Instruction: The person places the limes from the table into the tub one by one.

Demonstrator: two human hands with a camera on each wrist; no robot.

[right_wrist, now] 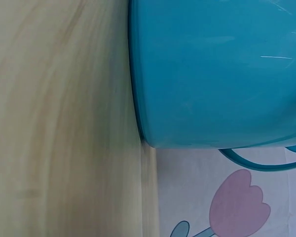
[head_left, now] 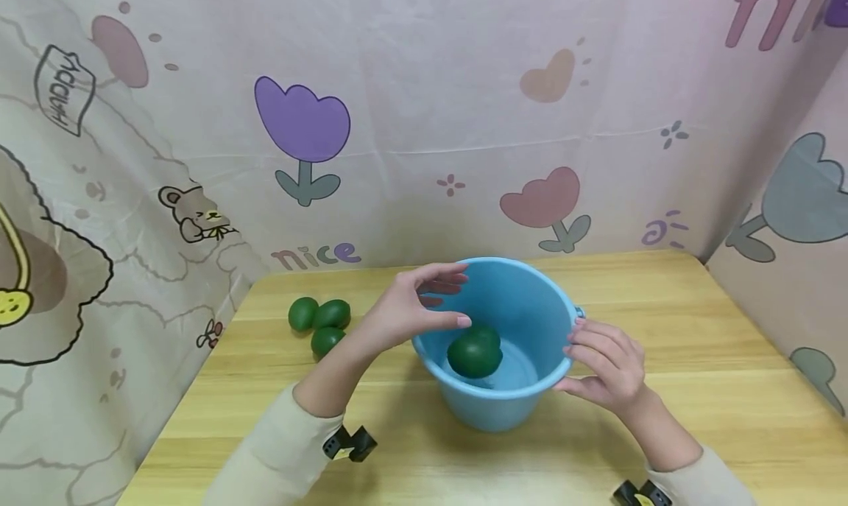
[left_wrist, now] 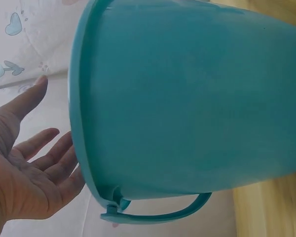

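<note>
A light blue plastic bucket (head_left: 486,410) stands upright on the wooden table. Inside it are dark green, smooth oval fruits (head_left: 473,355); at least two overlap, and their exact kind is unclear. My left hand (head_left: 424,307) is over the bucket's left rim, thumb and fingers spread apart with nothing between them. From the left wrist view, the same hand (left_wrist: 37,168) appears beside the rim with its palm bare. My right hand (head_left: 609,362) holds the bucket's right rim, fingertips at the edge and thumb lower on the outside. That hand is out of sight in the right wrist view.
Several more green fruits (head_left: 333,314) lie close together on the table, left of the bucket. The bucket's handle (left_wrist: 163,216) hangs along its far side. A patterned cloth (head_left: 411,123) rises behind the table (head_left: 689,359) and at both sides.
</note>
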